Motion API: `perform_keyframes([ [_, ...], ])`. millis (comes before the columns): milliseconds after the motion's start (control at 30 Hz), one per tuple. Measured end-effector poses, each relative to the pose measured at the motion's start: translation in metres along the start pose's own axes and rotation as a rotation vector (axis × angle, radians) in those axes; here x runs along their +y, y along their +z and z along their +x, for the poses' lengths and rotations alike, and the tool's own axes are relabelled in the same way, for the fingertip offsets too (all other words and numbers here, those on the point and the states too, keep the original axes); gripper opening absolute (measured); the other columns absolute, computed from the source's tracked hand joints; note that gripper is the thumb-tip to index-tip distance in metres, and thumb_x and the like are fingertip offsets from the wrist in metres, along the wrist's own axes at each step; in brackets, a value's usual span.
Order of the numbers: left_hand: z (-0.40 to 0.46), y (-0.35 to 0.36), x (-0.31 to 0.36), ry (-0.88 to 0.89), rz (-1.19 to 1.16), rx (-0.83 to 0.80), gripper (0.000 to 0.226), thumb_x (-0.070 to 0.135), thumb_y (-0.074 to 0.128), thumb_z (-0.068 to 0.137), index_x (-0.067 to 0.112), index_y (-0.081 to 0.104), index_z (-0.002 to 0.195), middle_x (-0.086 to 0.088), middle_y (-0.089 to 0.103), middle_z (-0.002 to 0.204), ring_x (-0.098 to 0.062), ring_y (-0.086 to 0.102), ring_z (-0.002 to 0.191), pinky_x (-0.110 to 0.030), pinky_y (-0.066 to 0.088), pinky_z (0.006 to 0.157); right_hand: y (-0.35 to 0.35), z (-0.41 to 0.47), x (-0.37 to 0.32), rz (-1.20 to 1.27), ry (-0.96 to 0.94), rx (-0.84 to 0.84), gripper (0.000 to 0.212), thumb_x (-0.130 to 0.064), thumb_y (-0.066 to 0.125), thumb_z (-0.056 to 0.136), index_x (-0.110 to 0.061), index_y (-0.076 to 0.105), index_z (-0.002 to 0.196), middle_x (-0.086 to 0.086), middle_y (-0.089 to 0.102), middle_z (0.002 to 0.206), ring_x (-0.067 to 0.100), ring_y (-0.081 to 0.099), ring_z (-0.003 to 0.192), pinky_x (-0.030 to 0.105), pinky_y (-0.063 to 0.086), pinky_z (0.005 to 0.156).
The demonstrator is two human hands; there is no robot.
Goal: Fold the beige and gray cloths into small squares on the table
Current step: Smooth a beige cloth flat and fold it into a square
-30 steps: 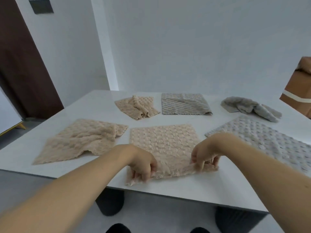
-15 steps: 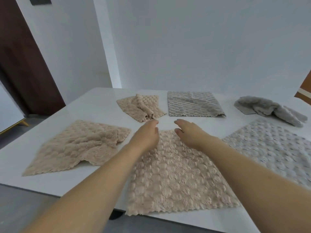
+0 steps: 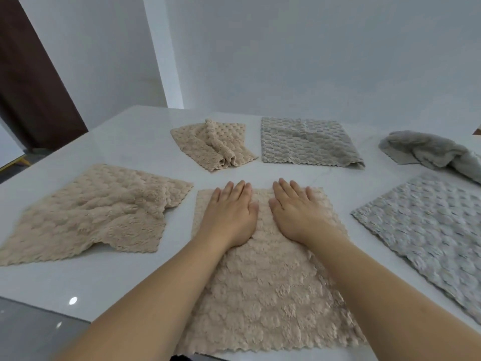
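A beige bubble-textured cloth lies flat in front of me on the white table, its near edge reaching the table's front edge. My left hand and my right hand press flat on its far half, side by side, fingers straight and pointing away. Another beige cloth lies spread and rumpled to the left. A small beige cloth sits crumpled at the back. A gray cloth lies folded behind my hands. One more gray cloth lies flat on the right.
A crumpled gray cloth sits at the back right. White walls stand behind the table, and a dark brown door is at the left. Gray floor shows below the table's near left edge.
A second ago both hands pinched the near edge of the middle beige cloth. They have since let go, moved to its far half and now press flat on it.
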State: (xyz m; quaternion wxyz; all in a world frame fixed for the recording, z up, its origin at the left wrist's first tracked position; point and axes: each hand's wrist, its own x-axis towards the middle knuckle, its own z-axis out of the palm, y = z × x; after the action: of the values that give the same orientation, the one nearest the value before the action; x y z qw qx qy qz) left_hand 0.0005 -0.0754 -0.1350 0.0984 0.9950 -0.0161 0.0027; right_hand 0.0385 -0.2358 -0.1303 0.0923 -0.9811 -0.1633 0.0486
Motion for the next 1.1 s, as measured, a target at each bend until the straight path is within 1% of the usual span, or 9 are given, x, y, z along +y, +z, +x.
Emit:
perform_keyframes([
  [333,-0.023,-0.009,-0.05,-0.096,0.028,-0.034,0.062,0.047,0.009,0.103,0.018,-0.002,0.157,0.002,-0.008,0.165,-0.015,-0.009,0.151,-0.036,-0.004,0.122,-0.012,-0.022,0.053,-0.02,0.069,-0.011,0.058,-0.044,0.009,0.102,-0.022,0.0,0.156,-0.007,-0.008,0.162,0.011,-0.008,0.148,0.035,-0.005,0.121],
  [567,-0.016,-0.012,-0.046,-0.114,0.031,-0.054,0.061,0.044,0.011,0.104,0.017,0.0,0.158,0.001,-0.006,0.165,-0.016,-0.008,0.151,-0.039,-0.004,0.122,-0.013,-0.014,0.05,-0.051,0.088,-0.026,0.059,-0.042,0.009,0.102,-0.02,-0.001,0.155,-0.004,-0.007,0.162,0.014,-0.008,0.149,0.04,-0.005,0.121],
  [633,-0.013,-0.022,-0.042,-0.136,0.092,-0.087,0.061,0.041,0.01,0.104,0.014,0.001,0.157,-0.003,-0.005,0.165,-0.02,-0.006,0.151,-0.041,-0.004,0.122,-0.02,-0.016,0.041,-0.121,0.126,-0.062,0.059,-0.041,0.007,0.102,-0.016,-0.003,0.155,0.0,-0.009,0.162,0.018,-0.009,0.149,0.043,-0.006,0.12],
  [667,-0.011,-0.028,-0.036,-0.145,0.141,-0.064,0.061,0.039,0.011,0.104,0.011,0.002,0.157,-0.005,-0.004,0.165,-0.022,-0.005,0.151,-0.043,-0.004,0.122,-0.024,-0.018,0.036,-0.148,0.138,-0.047,0.06,-0.04,0.007,0.102,-0.014,-0.004,0.155,0.002,-0.011,0.162,0.019,-0.01,0.149,0.045,-0.007,0.12],
  [700,-0.012,-0.034,-0.028,-0.133,0.164,-0.02,0.061,0.037,0.013,0.104,0.009,0.003,0.157,-0.007,-0.005,0.165,-0.023,-0.006,0.151,-0.043,-0.004,0.122,-0.029,-0.021,0.028,-0.144,0.129,-0.014,0.06,-0.039,0.008,0.102,-0.013,-0.004,0.155,0.003,-0.012,0.162,0.02,-0.011,0.149,0.045,-0.008,0.12],
  [800,-0.038,-0.034,0.003,-0.016,0.036,0.088,0.059,0.034,0.018,0.104,0.009,0.006,0.157,-0.006,-0.006,0.165,-0.022,-0.007,0.151,-0.042,-0.003,0.123,-0.025,-0.051,0.002,-0.021,0.014,0.093,0.058,-0.038,0.011,0.104,-0.015,-0.001,0.155,0.0,-0.011,0.162,0.017,-0.011,0.149,0.041,-0.008,0.12],
  [867,-0.065,-0.015,0.018,0.032,-0.01,0.044,0.061,0.04,0.015,0.104,0.014,0.003,0.157,-0.001,-0.006,0.165,-0.018,-0.008,0.151,-0.041,-0.004,0.123,-0.009,-0.073,-0.008,0.004,-0.035,0.068,0.058,-0.039,0.01,0.104,-0.016,-0.001,0.155,-0.002,-0.009,0.162,0.016,-0.01,0.149,0.038,-0.008,0.12],
  [933,-0.076,-0.002,0.02,0.016,0.005,-0.02,0.062,0.044,0.013,0.103,0.017,0.0,0.157,0.003,-0.007,0.165,-0.014,-0.01,0.15,-0.039,-0.006,0.122,0.003,-0.081,-0.008,-0.01,-0.009,0.014,0.058,-0.04,0.009,0.103,-0.018,-0.001,0.155,-0.004,-0.008,0.162,0.015,-0.011,0.148,0.039,-0.009,0.12],
  [1100,-0.073,-0.003,0.014,0.017,0.012,-0.026,0.062,0.045,0.012,0.103,0.018,-0.001,0.157,0.004,-0.007,0.165,-0.013,-0.01,0.15,-0.038,-0.007,0.122,0.002,-0.074,-0.005,-0.025,-0.003,-0.009,0.058,-0.043,0.008,0.102,-0.021,-0.004,0.155,-0.006,-0.01,0.162,0.013,-0.013,0.148,0.039,-0.01,0.12],
])
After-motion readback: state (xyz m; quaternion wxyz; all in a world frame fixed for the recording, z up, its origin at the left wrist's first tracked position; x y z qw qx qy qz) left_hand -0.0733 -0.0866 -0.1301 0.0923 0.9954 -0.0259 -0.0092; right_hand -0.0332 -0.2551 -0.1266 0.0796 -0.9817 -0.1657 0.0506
